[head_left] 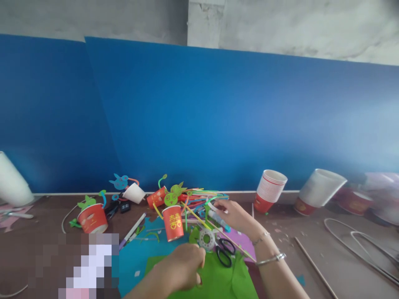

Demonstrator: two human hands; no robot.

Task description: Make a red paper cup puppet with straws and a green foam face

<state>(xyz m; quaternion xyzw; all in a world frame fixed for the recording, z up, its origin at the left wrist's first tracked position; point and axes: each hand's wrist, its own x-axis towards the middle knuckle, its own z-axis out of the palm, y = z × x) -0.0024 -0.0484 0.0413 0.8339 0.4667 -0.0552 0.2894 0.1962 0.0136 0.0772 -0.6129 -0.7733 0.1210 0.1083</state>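
My left hand [183,265] hangs over a green paper sheet [215,278], fingers curled in; anything inside them is hidden. My right hand [235,214] reaches farther forward, its fingers bent and partly apart, above a clear glue stick [220,220] with a blue end. A pale strip lies by those fingertips; I cannot tell whether they touch it. Between the hands are a white tape roll [206,239] and black-handled scissors [225,252]. A red paper cup [173,223] with a green paper animal head [171,198] stands beyond my left hand.
Coloured straws [202,199] lie heaped behind the cup. Another red cup figure [92,218] sits left, near a marker [134,228]. Stacked paper cups [270,189] and a bagged stack [321,191] lean at right. A thin stick [314,265] and a looped cable [358,241] lie there.
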